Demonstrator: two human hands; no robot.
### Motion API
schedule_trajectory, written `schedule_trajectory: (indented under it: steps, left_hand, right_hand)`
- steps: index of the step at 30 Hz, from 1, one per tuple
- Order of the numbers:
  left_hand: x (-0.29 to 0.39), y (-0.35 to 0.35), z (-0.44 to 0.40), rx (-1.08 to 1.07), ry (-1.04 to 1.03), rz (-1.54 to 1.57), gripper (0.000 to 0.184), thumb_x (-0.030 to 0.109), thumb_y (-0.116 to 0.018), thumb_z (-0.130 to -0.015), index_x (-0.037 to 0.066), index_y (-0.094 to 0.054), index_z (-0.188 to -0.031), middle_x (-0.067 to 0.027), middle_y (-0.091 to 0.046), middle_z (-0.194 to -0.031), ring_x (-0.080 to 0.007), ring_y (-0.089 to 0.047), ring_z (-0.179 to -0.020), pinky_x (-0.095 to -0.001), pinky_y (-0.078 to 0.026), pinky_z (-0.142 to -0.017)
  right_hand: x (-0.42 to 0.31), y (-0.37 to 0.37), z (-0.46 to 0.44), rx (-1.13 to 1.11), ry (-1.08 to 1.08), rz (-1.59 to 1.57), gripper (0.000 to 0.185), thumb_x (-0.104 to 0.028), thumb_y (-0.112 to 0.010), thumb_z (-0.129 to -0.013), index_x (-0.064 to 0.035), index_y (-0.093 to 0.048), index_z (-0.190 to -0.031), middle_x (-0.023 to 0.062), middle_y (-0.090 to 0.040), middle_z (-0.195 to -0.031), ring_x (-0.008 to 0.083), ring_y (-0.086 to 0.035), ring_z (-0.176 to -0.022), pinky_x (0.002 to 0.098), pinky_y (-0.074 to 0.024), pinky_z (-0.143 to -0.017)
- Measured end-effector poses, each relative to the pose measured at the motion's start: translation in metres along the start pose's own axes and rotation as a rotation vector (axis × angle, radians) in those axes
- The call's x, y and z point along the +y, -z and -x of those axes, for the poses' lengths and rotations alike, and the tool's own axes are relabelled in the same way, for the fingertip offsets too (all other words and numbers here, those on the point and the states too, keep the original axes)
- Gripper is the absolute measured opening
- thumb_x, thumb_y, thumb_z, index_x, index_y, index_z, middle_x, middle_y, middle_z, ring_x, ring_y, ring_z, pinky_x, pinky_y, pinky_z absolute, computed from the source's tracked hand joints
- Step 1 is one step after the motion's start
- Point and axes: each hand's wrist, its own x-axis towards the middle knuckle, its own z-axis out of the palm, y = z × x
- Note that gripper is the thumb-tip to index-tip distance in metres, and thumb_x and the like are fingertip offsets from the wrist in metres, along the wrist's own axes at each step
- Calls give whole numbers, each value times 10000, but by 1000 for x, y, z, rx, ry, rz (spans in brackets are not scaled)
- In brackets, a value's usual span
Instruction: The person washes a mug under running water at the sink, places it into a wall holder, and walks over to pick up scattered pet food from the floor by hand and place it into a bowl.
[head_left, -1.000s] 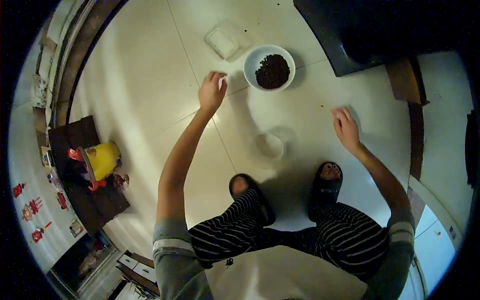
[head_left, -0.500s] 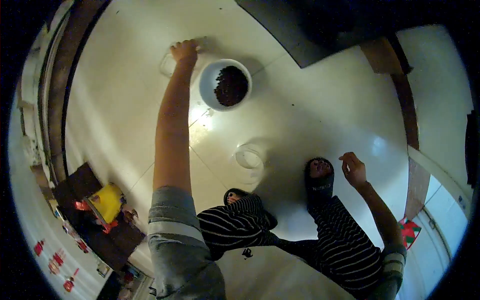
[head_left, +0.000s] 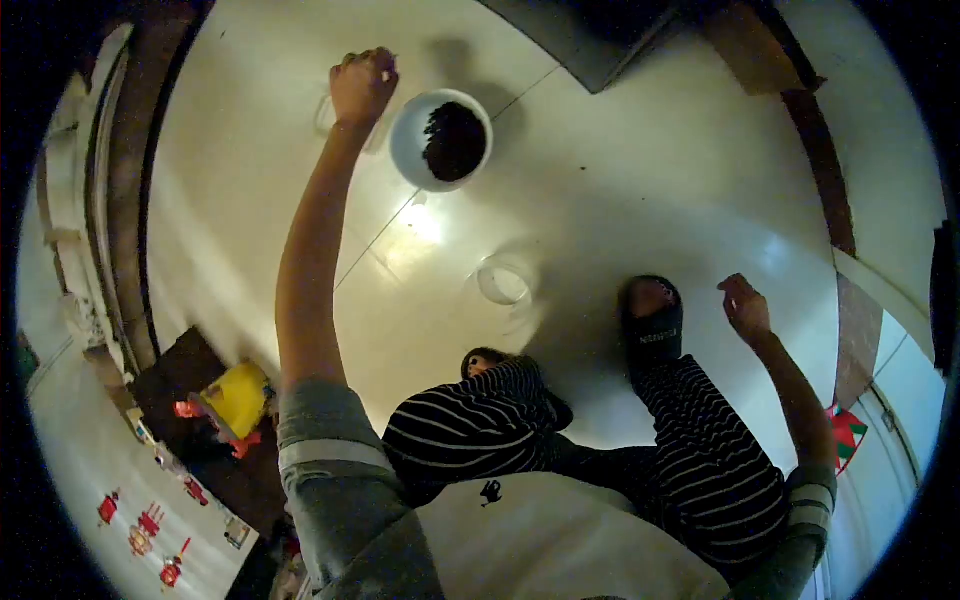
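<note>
My left hand [head_left: 362,85] is stretched far forward above the floor, its fingers closed; what they hold, if anything, I cannot make out. Below and behind it shows part of a clear, see-through item [head_left: 322,115] on the floor, mostly hidden by the hand and wrist. Just to its right stands a white bowl [head_left: 405,145] with a heap of small dark pieces [head_left: 456,142] inside. A clear round container [head_left: 502,284] stands on the floor nearer my feet. My right hand [head_left: 747,308] hangs beside my right foot, fingers loosely bent and apart, with nothing in them.
My feet in dark slippers [head_left: 655,330] are on the pale tiled floor [head_left: 640,215]. A dark flat-edged object [head_left: 590,45] is at the top. To the left lie a yellow item [head_left: 237,400] and red bits on a dark brown surface. A white door [head_left: 890,170] stands at the right.
My left hand has risen off the clear item, its shadow now apart from it. My right hand has shifted slightly outward. The whole view has tilted a little.
</note>
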Motion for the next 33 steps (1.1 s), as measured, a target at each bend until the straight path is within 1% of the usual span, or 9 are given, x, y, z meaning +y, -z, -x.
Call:
schedule_trajectory:
  steps: [3, 9, 21, 23, 25, 27, 29, 31, 33]
  left_hand:
    - [6, 41, 28, 258, -143, 161, 70, 167, -594, -692, 159, -564, -755, 26, -601, -769, -200, -556, -811, -379, -418, -666]
    - [1, 57, 80, 214, -307, 230, 134, 141, -583, -703, 157, -581, -837, 16, -581, -846, -192, -553, -810, -330, -465, -673]
    - [-61, 36, 209, -7, 155, 241, 99, 192, -582, -746, 141, -579, -830, -47, -587, -900, -245, -563, -830, -344, -468, -682]
    - [-68, 41, 259, 1, 425, 563, 129, 222, -588, -770, 125, -583, -853, -38, -593, -842, -212, -575, -762, -316, -460, -661]
    - [-82, 26, 326, 91, 1064, 1146, 192, 260, -603, -784, 96, -582, -882, -14, -581, -785, -171, -566, -713, -294, -447, -649]
    - [-95, 8, 414, -135, 1346, 1450, 424, 386, -631, -747, 96, -533, -1041, -53, -564, -967, -158, -539, -876, -324, -438, -726]
    - [-118, -38, 521, -885, 879, 445, 540, 421, -626, -733, 105, -466, -1140, -97, -535, -1092, -184, -522, -966, -354, -439, -774]
    - [-62, 82, 495, -995, 633, -438, 535, 370, -619, -745, 113, -429, -1174, -120, -506, -1162, -251, -520, -995, -370, -452, -770]
    - [-74, 145, 487, -700, 917, -186, 481, 306, -615, -748, 110, -446, -1153, -105, -558, -1091, -263, -550, -933, -372, -458, -728]
  right_hand:
    - [0, 4, -16, 6, 107, -3, 198, 23, -505, -707, -70, -534, -879, 70, -521, -883, 259, -578, -728, 342, -501, -615]
    - [-18, 12, -50, 27, 230, 44, 179, 31, -510, -721, -59, -526, -875, 87, -517, -858, 274, -564, -740, 351, -485, -625]
    - [-35, -5, -77, -35, 460, 80, 201, -25, -538, -716, -74, -526, -910, 73, -507, -915, 265, -563, -735, 353, -487, -624]
    - [-36, -10, -81, -55, 528, 83, 203, -32, -539, -717, -78, -529, -914, 65, -507, -926, 263, -565, -742, 353, -487, -625]
    - [-41, -13, -90, -89, 543, 99, 217, -35, -541, -714, -88, -534, -924, 53, -512, -927, 254, -568, -753, 349, -488, -622]
    - [-47, -15, -99, -139, 539, 107, 215, -52, -538, -718, -93, -534, -929, 53, -512, -930, 250, -569, -762, 356, -488, -628]
    - [-61, -4, -110, -189, 533, 119, 213, -69, -535, -723, -98, -533, -934, 54, -513, -933, 247, -570, -771, 362, -488, -633]
    - [-83, 24, -113, -276, 603, 135, 183, -52, -509, -726, -65, -526, -908, 101, -511, -863, 302, -550, -763, 386, -466, -648]
    - [-78, 39, -97, -202, 425, 139, 223, -107, -493, -752, -80, -526, -971, 112, -510, -972, 306, -540, -849, 385, -461, -714]
